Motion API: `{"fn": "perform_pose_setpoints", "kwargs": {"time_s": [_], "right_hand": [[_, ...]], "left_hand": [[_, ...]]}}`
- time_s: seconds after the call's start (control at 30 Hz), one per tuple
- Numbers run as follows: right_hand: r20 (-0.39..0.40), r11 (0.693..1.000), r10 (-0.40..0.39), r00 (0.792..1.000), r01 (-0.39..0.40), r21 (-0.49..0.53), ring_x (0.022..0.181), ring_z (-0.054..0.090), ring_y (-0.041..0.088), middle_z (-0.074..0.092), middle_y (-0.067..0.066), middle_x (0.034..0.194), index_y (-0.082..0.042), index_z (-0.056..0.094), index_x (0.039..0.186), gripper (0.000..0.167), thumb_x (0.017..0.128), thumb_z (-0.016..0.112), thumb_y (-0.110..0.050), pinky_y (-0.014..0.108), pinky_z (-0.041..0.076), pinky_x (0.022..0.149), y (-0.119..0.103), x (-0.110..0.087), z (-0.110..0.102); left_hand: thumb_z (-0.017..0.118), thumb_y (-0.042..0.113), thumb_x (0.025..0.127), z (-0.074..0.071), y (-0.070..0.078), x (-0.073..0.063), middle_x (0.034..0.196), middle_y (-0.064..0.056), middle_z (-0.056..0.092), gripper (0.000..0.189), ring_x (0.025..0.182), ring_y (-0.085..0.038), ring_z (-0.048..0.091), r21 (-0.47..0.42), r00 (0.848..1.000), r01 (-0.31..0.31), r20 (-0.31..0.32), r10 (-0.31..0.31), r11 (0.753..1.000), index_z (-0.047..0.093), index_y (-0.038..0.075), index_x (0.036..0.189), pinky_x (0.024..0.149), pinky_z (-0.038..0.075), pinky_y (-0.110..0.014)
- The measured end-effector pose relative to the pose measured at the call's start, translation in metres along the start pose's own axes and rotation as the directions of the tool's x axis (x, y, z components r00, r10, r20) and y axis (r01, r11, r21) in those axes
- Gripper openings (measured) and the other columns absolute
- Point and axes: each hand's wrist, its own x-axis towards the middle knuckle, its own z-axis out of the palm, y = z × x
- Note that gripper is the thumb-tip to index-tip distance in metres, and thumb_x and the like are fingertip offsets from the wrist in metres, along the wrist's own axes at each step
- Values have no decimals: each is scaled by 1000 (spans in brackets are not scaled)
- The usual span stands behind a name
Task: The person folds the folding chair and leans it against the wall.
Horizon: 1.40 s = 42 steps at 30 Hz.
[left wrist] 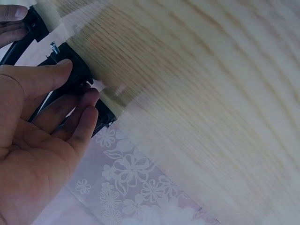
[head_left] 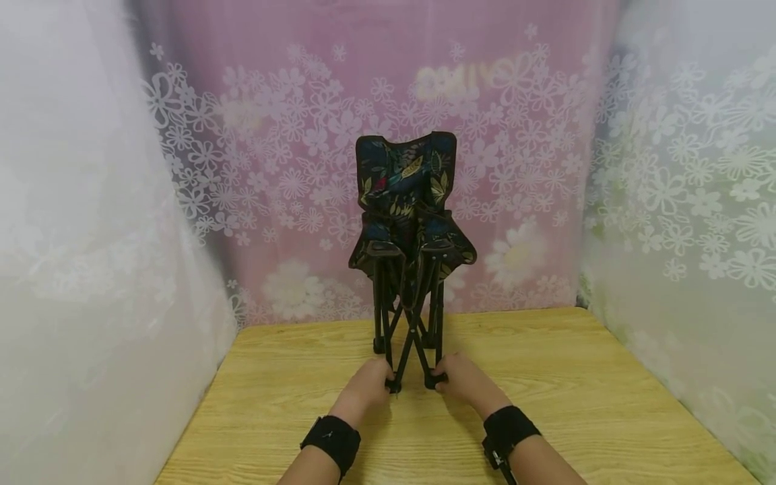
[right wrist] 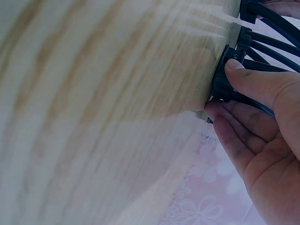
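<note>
A small folding camp chair (head_left: 403, 182) with dark leaf-patterned fabric stands upright on the wooden table, partly folded, its black legs crossing in front. My left hand (head_left: 366, 384) pinches the black plastic foot (left wrist: 77, 70) of the front left leg between thumb and fingers; a screw (left wrist: 54, 47) sticks out of that foot in the left wrist view. On the other side, my right hand (head_left: 463, 380) pinches the front right foot (right wrist: 222, 77) the same way. The two feet stand a short gap apart. The rear feet (head_left: 379, 345) rest farther back on the table.
The wood-grain table (head_left: 285, 364) spreads out on both sides of the chair. Behind it hangs a pink flowered curtain (head_left: 291, 162). Whitish sheets (head_left: 91, 236) close off the left and right sides. A black band (head_left: 332, 441) is strapped round each wrist.
</note>
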Motion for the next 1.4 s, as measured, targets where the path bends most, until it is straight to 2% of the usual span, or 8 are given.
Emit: {"fn": "perform_pose_setpoints", "kwargs": {"time_s": [0.37, 0.63, 1.0, 1.4], "right_hand": [[-2, 1000, -7, 1000, 7, 8, 105, 74, 38, 76, 18, 111, 1, 82, 110, 22, 89, 84, -4, 52, 63, 94, 4, 5, 2], [8, 1000, 16, 1000, -17, 14, 108, 73, 39, 76, 19, 115, 1, 81, 112, 22, 91, 83, -5, 52, 62, 96, 1, 7, 0], [13, 1000, 29, 999, -29, -12, 114, 72, 39, 76, 17, 120, -2, 81, 116, 25, 92, 83, -10, 53, 61, 99, 2, 12, -2], [0, 1000, 1, 1000, -1, 12, 110, 73, 40, 78, 19, 114, 0, 82, 111, 22, 90, 83, -5, 53, 62, 97, 5, 14, 0]], "left_hand": [[74, -11, 86, 2, -2, 3, 122, -19, 70, 29, 121, -37, 67, -24, 1000, 7, 5, -7, 1000, 74, -3, 114, 103, 59, -47], [75, -12, 84, 5, -8, 10, 120, -19, 72, 31, 119, -37, 68, -16, 1000, 5, -8, -5, 1000, 75, -4, 114, 101, 60, -47], [72, -11, 89, 3, -9, 15, 124, -20, 72, 31, 123, -39, 67, -41, 1000, 20, 7, -20, 999, 75, -3, 118, 103, 60, -47], [72, -10, 89, 4, -8, 13, 124, -19, 73, 30, 122, -39, 68, -38, 1000, 17, 3, -17, 999, 75, -4, 118, 100, 61, -45]]}}
